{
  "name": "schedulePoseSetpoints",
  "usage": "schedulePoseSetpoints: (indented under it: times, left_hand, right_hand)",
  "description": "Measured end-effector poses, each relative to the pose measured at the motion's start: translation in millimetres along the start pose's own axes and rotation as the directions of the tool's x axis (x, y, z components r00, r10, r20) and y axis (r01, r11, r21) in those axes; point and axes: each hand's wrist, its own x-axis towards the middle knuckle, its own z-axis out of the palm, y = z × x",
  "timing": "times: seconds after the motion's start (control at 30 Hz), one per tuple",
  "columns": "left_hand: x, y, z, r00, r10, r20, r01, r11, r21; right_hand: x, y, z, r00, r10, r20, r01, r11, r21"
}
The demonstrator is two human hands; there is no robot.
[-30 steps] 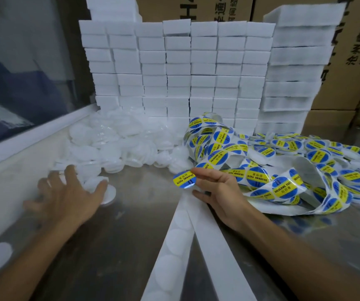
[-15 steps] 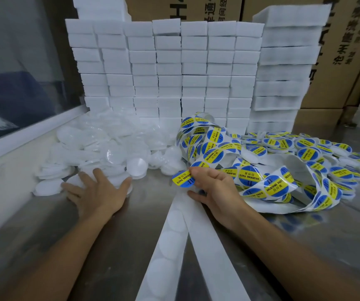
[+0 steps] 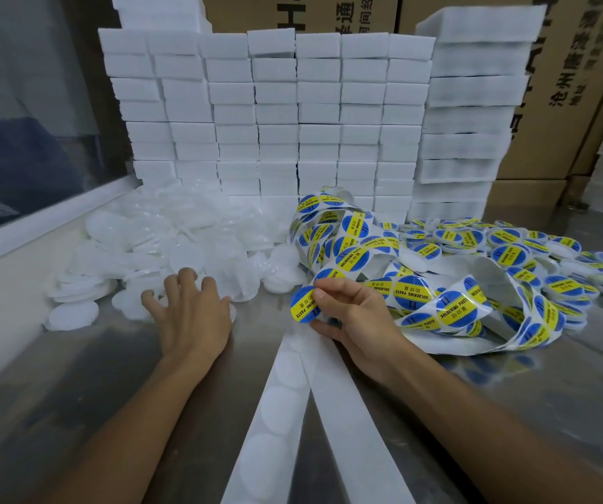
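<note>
A round blue-and-yellow "soldering paste" sticker (image 3: 303, 304) is pinched between the thumb and fingers of my right hand (image 3: 356, 314) just above the steel table. My left hand (image 3: 191, 311) lies palm down with spread fingers at the near edge of a heap of white plastic lids (image 3: 183, 241), its fingertips touching them. A tangled strip of the same stickers (image 3: 420, 296) lies to the right of my right hand. Its empty white backing strip (image 3: 285, 401) runs toward me between my arms.
A wall of stacked white foam blocks (image 3: 274, 114) stands behind the lids, with cardboard boxes (image 3: 565, 85) behind it. Labelled lids (image 3: 510, 249) are spread at the right. A white ledge (image 3: 38, 227) bounds the steel table (image 3: 93, 387) on the left.
My left hand has moved right and away from me along the lid heap. My right hand still holds the sticker in about the same place.
</note>
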Motion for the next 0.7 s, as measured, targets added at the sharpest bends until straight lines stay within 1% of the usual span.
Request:
schedulePoseSetpoints:
  times: [0.07, 0.13, 0.17, 0.2, 0.27, 0.3, 0.33, 0.4, 0.57, 0.63, 0.7]
  left_hand:
    - [0, 5, 1, 0.986, 0.082, -0.147, -0.086, 0.996, -0.019]
    - [-1, 9, 0, 0.961, 0.14, -0.237, -0.156, 0.987, -0.047]
    - [-1, 11, -1, 0.96, 0.158, -0.231, -0.177, 0.982, -0.064]
    - [0, 12, 0, 0.97, 0.161, -0.182, -0.176, 0.982, -0.073]
    - [3, 12, 2, 0.992, 0.124, -0.008, -0.124, 0.991, -0.051]
    - [5, 12, 3, 0.992, 0.104, 0.066, -0.101, 0.994, -0.044]
    - [7, 12, 4, 0.99, 0.095, 0.103, -0.09, 0.995, -0.05]
    - [9, 13, 6, 0.99, 0.097, 0.103, -0.089, 0.993, -0.078]
    - [9, 16, 7, 0.993, 0.111, 0.042, -0.106, 0.988, -0.113]
    - [8, 16, 5, 0.991, 0.134, 0.02, -0.13, 0.983, -0.127]
    - [6, 16, 4, 0.985, 0.167, -0.034, -0.17, 0.974, -0.147]
  right_hand:
    - [0, -1, 0, 1.0, 0.005, -0.006, -0.005, 1.0, 0.006]
    - [0, -2, 1, 1.0, 0.008, -0.012, -0.008, 1.0, 0.012]
    - [-1, -2, 1, 1.0, 0.008, -0.016, -0.008, 1.0, 0.01]
    - [-1, -2, 1, 1.0, 0.007, -0.021, -0.007, 1.0, 0.006]
    - [-1, -1, 1, 1.0, 0.011, -0.022, -0.011, 1.0, -0.011]
    - [-1, -1, 1, 1.0, 0.019, -0.021, -0.019, 1.0, -0.022]
    - [-1, -1, 0, 0.999, 0.025, -0.02, -0.026, 0.999, -0.029]
    - [-1, -1, 1, 0.999, 0.03, -0.017, -0.031, 0.999, -0.029]
    - [-1, -2, 0, 1.0, 0.018, -0.001, -0.018, 1.0, -0.005]
    - [-2, -2, 0, 1.0, 0.005, 0.005, -0.005, 1.0, 0.008]
    - [-2, -3, 0, 1.0, -0.013, -0.001, 0.013, 1.0, 0.026]
